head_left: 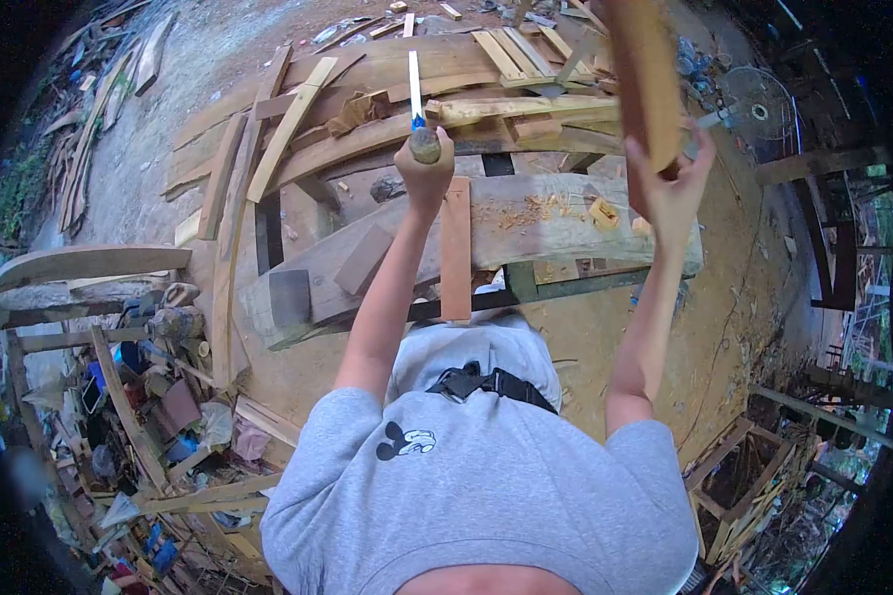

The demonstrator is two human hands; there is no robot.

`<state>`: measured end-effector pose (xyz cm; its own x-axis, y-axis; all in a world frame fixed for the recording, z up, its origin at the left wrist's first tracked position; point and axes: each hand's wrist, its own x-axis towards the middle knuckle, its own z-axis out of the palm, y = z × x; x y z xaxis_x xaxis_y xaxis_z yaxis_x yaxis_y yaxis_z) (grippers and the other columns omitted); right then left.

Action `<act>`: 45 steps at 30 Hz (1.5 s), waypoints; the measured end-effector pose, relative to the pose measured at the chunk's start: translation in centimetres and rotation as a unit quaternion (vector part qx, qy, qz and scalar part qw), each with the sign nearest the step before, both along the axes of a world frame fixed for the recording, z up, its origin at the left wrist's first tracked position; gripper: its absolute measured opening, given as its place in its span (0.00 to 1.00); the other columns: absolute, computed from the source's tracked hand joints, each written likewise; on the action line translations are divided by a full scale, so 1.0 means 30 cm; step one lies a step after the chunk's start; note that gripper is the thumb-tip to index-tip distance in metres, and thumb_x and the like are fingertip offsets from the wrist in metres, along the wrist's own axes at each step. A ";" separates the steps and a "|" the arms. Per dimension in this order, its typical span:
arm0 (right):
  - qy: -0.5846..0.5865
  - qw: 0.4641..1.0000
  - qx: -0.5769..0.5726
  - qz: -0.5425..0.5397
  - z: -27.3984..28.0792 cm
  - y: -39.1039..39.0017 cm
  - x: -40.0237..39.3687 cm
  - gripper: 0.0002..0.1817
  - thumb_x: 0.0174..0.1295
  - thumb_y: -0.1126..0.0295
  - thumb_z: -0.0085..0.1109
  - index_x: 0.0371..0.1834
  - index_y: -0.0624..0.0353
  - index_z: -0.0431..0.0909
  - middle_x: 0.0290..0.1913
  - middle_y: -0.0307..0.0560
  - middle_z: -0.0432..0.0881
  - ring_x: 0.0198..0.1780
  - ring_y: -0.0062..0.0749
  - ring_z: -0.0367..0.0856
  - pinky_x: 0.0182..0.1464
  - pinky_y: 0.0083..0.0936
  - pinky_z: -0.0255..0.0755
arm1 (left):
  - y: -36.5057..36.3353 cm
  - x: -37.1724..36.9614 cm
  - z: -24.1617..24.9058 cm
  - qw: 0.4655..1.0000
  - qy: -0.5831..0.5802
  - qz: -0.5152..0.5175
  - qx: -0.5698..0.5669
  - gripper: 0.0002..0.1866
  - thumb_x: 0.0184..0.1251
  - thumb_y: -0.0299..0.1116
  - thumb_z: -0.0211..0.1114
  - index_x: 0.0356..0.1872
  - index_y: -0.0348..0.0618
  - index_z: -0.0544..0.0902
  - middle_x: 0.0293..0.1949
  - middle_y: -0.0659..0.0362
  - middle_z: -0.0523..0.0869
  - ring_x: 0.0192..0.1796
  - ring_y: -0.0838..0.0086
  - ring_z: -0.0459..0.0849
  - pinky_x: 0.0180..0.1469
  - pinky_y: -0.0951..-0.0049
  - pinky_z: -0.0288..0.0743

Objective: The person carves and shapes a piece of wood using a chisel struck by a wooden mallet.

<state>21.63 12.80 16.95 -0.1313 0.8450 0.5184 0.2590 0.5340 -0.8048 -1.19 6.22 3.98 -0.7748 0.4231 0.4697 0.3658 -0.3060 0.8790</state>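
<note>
My left hand (429, 171) is closed around the round wooden handle of a chisel (415, 84). A blue band sits at its neck, and the pale blade points away from me. On the other side, my right hand (673, 188) grips the lower end of a long wooden block (650, 94), raised and slightly blurred, its top cut off by the frame. Below and between the hands, a narrow reddish-brown board (455, 248) lies across a thick weathered bench plank (506, 203). Wood shavings (536, 210) and a small yellowish wood piece (603, 212) rest on that plank.
A brown wood block (364, 260) and a dark block (290, 296) sit on the bench's left part. Long planks (367, 144) are stacked beyond it. Cluttered scrap (169, 397) fills the left side; a round wire fan guard (759, 111) stands at right.
</note>
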 end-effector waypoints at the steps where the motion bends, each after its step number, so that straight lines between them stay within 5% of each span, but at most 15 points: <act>1: 0.002 1.000 -0.002 -0.001 0.035 0.012 -0.032 0.34 0.40 0.66 0.69 0.50 0.64 0.61 0.27 0.47 0.79 0.31 0.34 0.79 0.36 0.28 0.71 | 0.002 0.001 0.001 1.000 0.001 -0.006 -0.009 0.10 0.52 0.25 0.60 0.14 0.37 0.71 0.11 0.65 0.71 0.17 0.86 0.67 0.19 0.81 0.62; 7: 0.072 0.994 0.058 0.050 0.088 -0.042 -0.169 0.31 0.42 0.65 0.69 0.48 0.67 0.64 0.43 0.50 0.74 0.43 0.29 0.74 0.45 0.25 0.67 | 0.023 0.012 -0.007 0.998 0.057 -0.001 -0.003 0.10 0.51 0.26 0.60 0.15 0.37 0.72 0.12 0.64 0.71 0.17 0.83 0.68 0.20 0.80 0.62; 8: -0.167 0.974 0.145 0.041 0.087 -0.041 -0.151 0.32 0.40 0.68 0.68 0.50 0.63 0.64 0.43 0.47 0.75 0.43 0.32 0.74 0.45 0.27 0.68 | 0.027 0.008 -0.005 0.997 0.076 0.005 0.004 0.10 0.50 0.25 0.60 0.14 0.37 0.71 0.11 0.61 0.72 0.15 0.81 0.69 0.20 0.79 0.64; 10: -0.597 0.749 0.287 0.017 0.090 -0.030 -0.126 0.37 0.35 0.74 0.66 0.55 0.56 0.65 0.41 0.42 0.76 0.42 0.39 0.76 0.46 0.32 0.69 | 0.033 0.006 0.005 0.995 0.097 0.010 0.014 0.10 0.48 0.24 0.60 0.13 0.37 0.70 0.10 0.58 0.72 0.14 0.79 0.70 0.20 0.77 0.65; 16: -0.142 0.950 0.278 -0.029 0.151 0.000 -0.155 0.27 0.36 0.74 0.66 0.46 0.58 0.73 0.44 0.43 0.78 0.45 0.32 0.77 0.47 0.25 0.69 | 0.030 0.005 -0.008 0.998 0.055 0.005 0.001 0.09 0.49 0.25 0.60 0.15 0.37 0.71 0.11 0.60 0.73 0.16 0.83 0.70 0.21 0.80 0.66; 19: 0.135 0.989 0.045 0.040 0.087 -0.040 -0.229 0.26 0.37 0.72 0.67 0.45 0.58 0.72 0.42 0.44 0.77 0.43 0.35 0.76 0.47 0.27 0.69 | 0.020 0.004 -0.006 0.997 0.070 0.007 -0.016 0.09 0.49 0.25 0.60 0.15 0.36 0.71 0.12 0.60 0.73 0.16 0.83 0.70 0.21 0.80 0.66; 22: -0.256 0.943 0.207 0.046 -0.022 -0.043 -0.143 0.29 0.36 0.74 0.66 0.47 0.54 0.70 0.40 0.46 0.77 0.40 0.41 0.76 0.44 0.31 0.70 | 0.041 0.005 0.013 0.991 0.125 0.013 0.045 0.09 0.50 0.25 0.60 0.15 0.36 0.71 0.12 0.61 0.72 0.16 0.83 0.70 0.21 0.80 0.65; 23: -0.521 0.804 0.285 -0.021 -0.017 -0.049 -0.111 0.29 0.38 0.74 0.64 0.49 0.51 0.68 0.38 0.48 0.77 0.40 0.44 0.75 0.41 0.35 0.69 | 0.043 0.006 0.015 0.980 0.165 0.021 0.108 0.09 0.50 0.25 0.59 0.16 0.35 0.71 0.12 0.61 0.72 0.16 0.83 0.69 0.21 0.79 0.64; 28: -0.226 0.923 0.278 -0.141 0.079 -0.033 -0.122 0.27 0.39 0.74 0.65 0.47 0.55 0.68 0.34 0.46 0.77 0.35 0.39 0.77 0.38 0.31 0.71 | 0.025 0.002 -0.026 0.998 0.049 -0.010 -0.031 0.09 0.50 0.24 0.59 0.15 0.35 0.72 0.11 0.61 0.72 0.15 0.81 0.69 0.20 0.78 0.63; 31: 0.183 0.978 0.097 0.008 0.068 -0.052 -0.200 0.21 0.46 0.71 0.65 0.42 0.66 0.69 0.38 0.49 0.77 0.39 0.25 0.74 0.42 0.22 0.68 | 0.034 0.003 -0.033 0.997 0.077 -0.005 -0.017 0.08 0.50 0.23 0.59 0.15 0.35 0.72 0.12 0.61 0.73 0.15 0.81 0.70 0.20 0.78 0.64; 34: -0.006 0.984 0.180 0.009 -0.095 -0.032 -0.149 0.36 0.31 0.70 0.67 0.52 0.48 0.68 0.32 0.40 0.74 0.35 0.39 0.75 0.37 0.33 0.71 | 0.039 0.020 -0.019 0.992 0.117 0.009 -0.034 0.07 0.50 0.23 0.59 0.16 0.35 0.72 0.12 0.61 0.74 0.16 0.80 0.71 0.20 0.77 0.65; 35: -0.309 0.919 0.245 -0.020 -0.094 -0.025 -0.065 0.35 0.31 0.70 0.67 0.51 0.42 0.70 0.32 0.38 0.74 0.36 0.38 0.75 0.37 0.30 0.71 | 0.040 0.025 -0.015 0.993 0.115 -0.001 -0.018 0.08 0.49 0.23 0.59 0.16 0.36 0.72 0.12 0.61 0.74 0.16 0.80 0.71 0.20 0.77 0.65; 38: -0.402 0.851 0.306 -0.147 -0.024 -0.025 -0.048 0.34 0.30 0.69 0.67 0.49 0.39 0.71 0.32 0.38 0.74 0.37 0.37 0.74 0.37 0.30 0.71 | 0.041 0.037 -0.015 0.994 0.109 -0.021 0.009 0.08 0.49 0.23 0.59 0.15 0.37 0.72 0.11 0.61 0.74 0.15 0.81 0.72 0.20 0.78 0.65; 42: 0.091 0.986 0.132 -0.049 0.104 -0.039 -0.137 0.30 0.39 0.70 0.69 0.48 0.60 0.68 0.41 0.45 0.76 0.44 0.28 0.74 0.47 0.25 0.67 | 0.040 0.043 -0.013 0.993 0.114 0.000 -0.037 0.08 0.50 0.23 0.59 0.15 0.37 0.71 0.11 0.62 0.73 0.15 0.82 0.71 0.20 0.80 0.64; 45: 0.113 0.981 0.159 -0.020 0.005 -0.038 -0.170 0.27 0.39 0.67 0.67 0.47 0.52 0.70 0.36 0.43 0.75 0.41 0.30 0.73 0.41 0.27 0.69 | 0.042 0.040 -0.013 0.990 0.137 0.014 -0.032 0.09 0.50 0.23 0.59 0.15 0.37 0.71 0.11 0.62 0.72 0.15 0.83 0.70 0.19 0.80 0.63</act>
